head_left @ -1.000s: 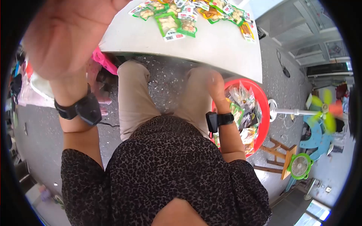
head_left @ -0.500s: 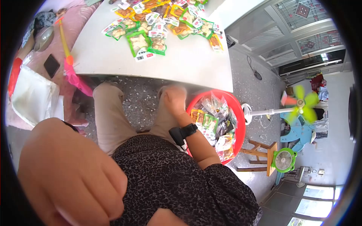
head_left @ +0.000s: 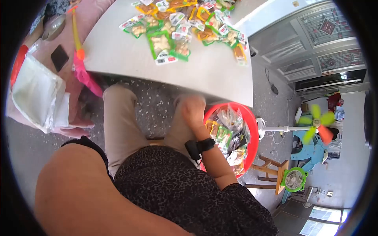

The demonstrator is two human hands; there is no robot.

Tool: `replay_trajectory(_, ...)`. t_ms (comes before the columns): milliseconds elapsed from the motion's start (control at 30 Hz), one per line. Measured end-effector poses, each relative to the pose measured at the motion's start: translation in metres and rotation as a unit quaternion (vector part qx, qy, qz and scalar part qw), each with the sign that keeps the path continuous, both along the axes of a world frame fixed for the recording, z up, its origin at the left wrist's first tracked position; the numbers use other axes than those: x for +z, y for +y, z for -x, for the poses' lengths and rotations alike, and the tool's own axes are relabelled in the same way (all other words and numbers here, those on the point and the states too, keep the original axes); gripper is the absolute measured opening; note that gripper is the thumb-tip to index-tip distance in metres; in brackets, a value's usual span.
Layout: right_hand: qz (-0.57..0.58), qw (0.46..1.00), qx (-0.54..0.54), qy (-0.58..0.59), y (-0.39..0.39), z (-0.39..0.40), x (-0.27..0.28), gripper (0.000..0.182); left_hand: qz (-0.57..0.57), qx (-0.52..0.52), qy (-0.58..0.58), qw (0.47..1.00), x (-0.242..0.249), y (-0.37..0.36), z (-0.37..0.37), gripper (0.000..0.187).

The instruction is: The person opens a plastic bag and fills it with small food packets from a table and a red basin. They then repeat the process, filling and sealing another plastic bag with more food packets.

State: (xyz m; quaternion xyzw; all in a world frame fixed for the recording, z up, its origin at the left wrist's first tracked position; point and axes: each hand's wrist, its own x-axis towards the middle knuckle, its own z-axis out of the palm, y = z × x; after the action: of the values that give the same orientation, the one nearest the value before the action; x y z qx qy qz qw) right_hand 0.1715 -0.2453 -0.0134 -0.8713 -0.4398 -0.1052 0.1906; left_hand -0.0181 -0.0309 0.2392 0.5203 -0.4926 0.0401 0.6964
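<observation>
Your right hand (head_left: pixel 193 111) rests at your right thigh (head_left: pixel 175 131); left hand out of frame.
I cannot tell whether those fingers are clenched (blur); snack packets (head_left: pixel 184 30) lie on the surface (head_left: pixel 197 72), where the yellow-edged packet (head_left: pixel 239 54) by the right edge could fall if bumped.

off to both sides

a phone (head_left: pixel 60 58) lies on a pink cover (head_left: pixel 96 13), between white plastic (head_left: pixel 35 94) and a yellow stick (head_left: pixel 77 29). opposite, a small green fan (head_left: pixel 295 179) sits on a wooden stool (head_left: pixel 281 175). near it stands a tall fan (head_left: pixel 316 123), one blade orange, the others green. beyond are a grey door (head_left: pixel 275 33) and bright windows (head_left: pixel 325 213).
</observation>
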Motion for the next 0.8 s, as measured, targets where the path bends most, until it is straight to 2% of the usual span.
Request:
replay_trajectory(67,-0.050,0.998,0.028,-0.016,-0.001,-0.004,-0.006,0.015,0.006,0.030,-0.001,1.000,-0.005,0.004,0.003,0.019)
replay_trajectory(167,-0.028,0.999,0.013,0.011,0.000,-0.002,-0.005,0.015,0.000,0.062,0.011,0.998,-0.008,0.009,0.005,0.020)
replay_trajectory(367,-0.058,0.998,0.021,-0.006,0.003,0.000,0.001,0.015,-0.007,0.101,0.016,0.995,-0.013,0.017,0.007,0.020)
replay_trajectory(800,-0.074,0.997,0.018,-0.014,0.002,-0.003,-0.004,0.013,-0.017,0.146,0.030,0.989,-0.009,0.023,0.008,0.021)
